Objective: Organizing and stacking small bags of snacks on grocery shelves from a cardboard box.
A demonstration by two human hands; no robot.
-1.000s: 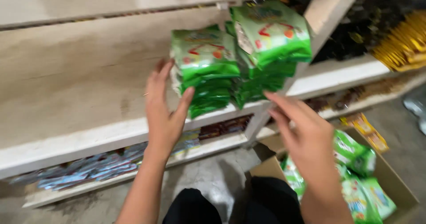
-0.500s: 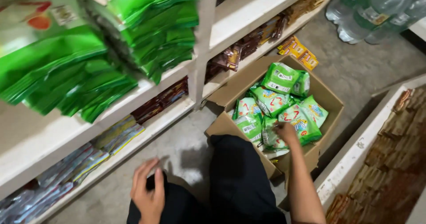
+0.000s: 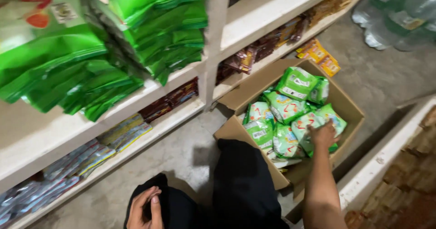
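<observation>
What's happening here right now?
A person crouches by a shelf unit. Their right hand is down in a cardboard box on the floor, resting on a green snack packet. The left hand rests on their knee, holding nothing. Stacks of green packets sit on the shelf.

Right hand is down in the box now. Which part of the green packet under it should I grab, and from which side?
The green packet lies flat on top of the pile in the cardboard box, face up. Come from above with the right hand and pinch its near edge, probably the flat seam: the sides are crowded by other packets.
</observation>
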